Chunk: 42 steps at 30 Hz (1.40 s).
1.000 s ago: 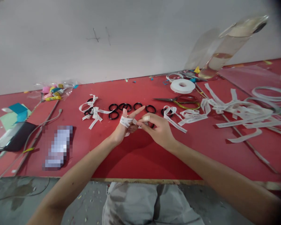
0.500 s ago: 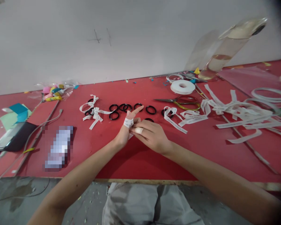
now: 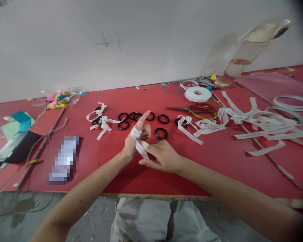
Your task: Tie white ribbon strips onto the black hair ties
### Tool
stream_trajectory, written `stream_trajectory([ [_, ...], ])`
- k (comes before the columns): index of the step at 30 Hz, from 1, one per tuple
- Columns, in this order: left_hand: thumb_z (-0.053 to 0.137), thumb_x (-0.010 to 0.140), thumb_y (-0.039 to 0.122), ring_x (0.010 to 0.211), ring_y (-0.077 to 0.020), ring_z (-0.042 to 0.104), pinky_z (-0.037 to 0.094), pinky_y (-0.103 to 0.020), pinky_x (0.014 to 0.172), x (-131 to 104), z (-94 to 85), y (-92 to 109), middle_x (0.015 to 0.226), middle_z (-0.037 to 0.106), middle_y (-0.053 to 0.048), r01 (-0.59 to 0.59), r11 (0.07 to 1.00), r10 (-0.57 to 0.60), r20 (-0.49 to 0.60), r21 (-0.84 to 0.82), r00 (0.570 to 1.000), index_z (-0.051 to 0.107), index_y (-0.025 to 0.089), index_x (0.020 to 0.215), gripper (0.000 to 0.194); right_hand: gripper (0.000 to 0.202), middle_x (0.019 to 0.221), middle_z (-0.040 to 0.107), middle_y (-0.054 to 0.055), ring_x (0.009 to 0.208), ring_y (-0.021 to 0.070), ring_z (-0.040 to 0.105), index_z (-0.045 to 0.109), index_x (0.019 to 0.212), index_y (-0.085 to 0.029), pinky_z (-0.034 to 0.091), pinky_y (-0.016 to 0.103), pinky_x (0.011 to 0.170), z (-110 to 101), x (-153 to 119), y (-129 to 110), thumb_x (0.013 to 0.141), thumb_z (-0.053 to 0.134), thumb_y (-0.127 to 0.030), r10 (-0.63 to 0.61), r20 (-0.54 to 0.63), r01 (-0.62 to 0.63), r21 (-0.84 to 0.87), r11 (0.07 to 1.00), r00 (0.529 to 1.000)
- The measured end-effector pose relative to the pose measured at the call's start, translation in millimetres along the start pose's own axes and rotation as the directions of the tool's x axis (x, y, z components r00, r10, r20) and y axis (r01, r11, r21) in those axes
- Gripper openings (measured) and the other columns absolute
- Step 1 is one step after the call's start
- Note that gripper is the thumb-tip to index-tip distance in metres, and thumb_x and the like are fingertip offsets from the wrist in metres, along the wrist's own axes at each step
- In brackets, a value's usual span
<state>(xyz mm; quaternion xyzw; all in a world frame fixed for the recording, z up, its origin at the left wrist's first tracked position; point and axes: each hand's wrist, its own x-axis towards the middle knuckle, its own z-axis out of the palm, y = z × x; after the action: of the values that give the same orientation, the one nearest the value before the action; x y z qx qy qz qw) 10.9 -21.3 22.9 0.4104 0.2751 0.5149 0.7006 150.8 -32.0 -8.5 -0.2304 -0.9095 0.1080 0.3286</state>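
My left hand [image 3: 131, 145] is raised over the middle of the red table with one finger pointing up and the others curled. White printed ribbon [image 3: 135, 133] wraps around the base of that finger. Its loose tail [image 3: 142, 150] slants down between my hands. Close beside it is my right hand [image 3: 164, 155], a white band around one finger. Its thumb is spread from the fingers, whose tips lie partly hidden behind the ribbon and my left hand. Black hair ties [image 3: 163, 118] lie beyond my hands, one of them [image 3: 161, 133] just past my right hand.
Hair ties with ribbon bows [image 3: 104, 123] lie left. To the right are scissors [image 3: 203, 111], a ribbon roll [image 3: 197, 94], cut ribbons [image 3: 262, 122] and a tilted-looking bottle [image 3: 242, 57]. A phone [image 3: 64, 159], a cable [image 3: 44, 132] and a black pouch [image 3: 22, 147] occupy the left side.
My right thumb has spread away from the fingers, and the hand has shifted slightly down. The ribbon tail now shows between my hands. My left finger points more upright.
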Motion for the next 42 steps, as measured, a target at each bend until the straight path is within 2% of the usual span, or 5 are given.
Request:
stream_trajectory([
  [7,0.052,0.089,0.054,0.053,-0.0098,0.019,0.018,-0.025,0.051,1,-5.9,-5,0.059,0.026,0.007,-0.006,0.985,0.009,-0.016,0.172,1.0,0.042,0.013,0.147,0.072,0.076,0.074,0.073,0.014,0.054,0.0186,0.061,0.065,0.114,-0.008,0.03,0.028,0.049,-1,5,-7,0.095,0.026,-0.071,0.127,0.112,-0.1,-0.225,0.969,0.986],
  [14,0.049,0.087,0.062,0.046,-0.0071,0.021,0.016,-0.024,0.045,-5,-4.3,-7,0.062,0.036,0.007,0.089,0.988,-0.098,0.067,0.129,0.993,0.037,0.018,0.15,0.077,0.05,0.053,0.062,-0.002,0.045,0.0096,0.055,0.061,0.094,-0.017,0.04,0.021,0.051,-5,1,-2,0.102,0.029,-0.055,0.186,0.036,-0.176,0.535,0.826,0.982],
  [21,0.053,0.088,0.056,0.054,-0.0096,0.023,0.021,-0.024,0.051,-5,2.7,-3,0.058,0.028,0.007,-0.001,0.982,-0.003,0.023,0.191,1.0,0.043,0.011,0.146,0.074,0.082,0.071,0.07,0.015,0.053,0.022,0.061,0.061,0.114,-0.004,0.037,0.029,0.05,6,5,-6,0.09,0.03,-0.076,0.165,0.239,-0.133,-0.147,0.98,0.957],
  [34,0.053,0.09,0.057,0.052,-0.0086,0.017,0.014,-0.024,0.049,-2,-7.3,-6,0.058,0.026,0.008,0.031,0.959,-0.048,0.05,0.282,0.998,0.042,0.013,0.146,0.073,0.078,0.064,0.066,0.006,0.05,0.0174,0.055,0.053,0.128,-0.004,0.035,0.027,0.048,1,5,2,0.094,0.029,-0.07,0.086,0.228,-0.098,0.04,0.994,0.97],
  [42,0.052,0.091,0.042,0.057,-0.0129,0.038,0.031,-0.024,0.059,5,-28.3,11,0.061,0.043,0.005,-0.086,0.68,0.077,0.047,0.728,0.996,0.044,0.017,0.144,0.059,0.035,0.101,0.067,0.011,0.091,0.0219,0.063,0.058,0.13,-0.022,0.051,0.036,0.078,-22,1,12,0.096,0.053,-0.024,0.008,-0.452,-0.001,0.015,1.0,0.892],
])
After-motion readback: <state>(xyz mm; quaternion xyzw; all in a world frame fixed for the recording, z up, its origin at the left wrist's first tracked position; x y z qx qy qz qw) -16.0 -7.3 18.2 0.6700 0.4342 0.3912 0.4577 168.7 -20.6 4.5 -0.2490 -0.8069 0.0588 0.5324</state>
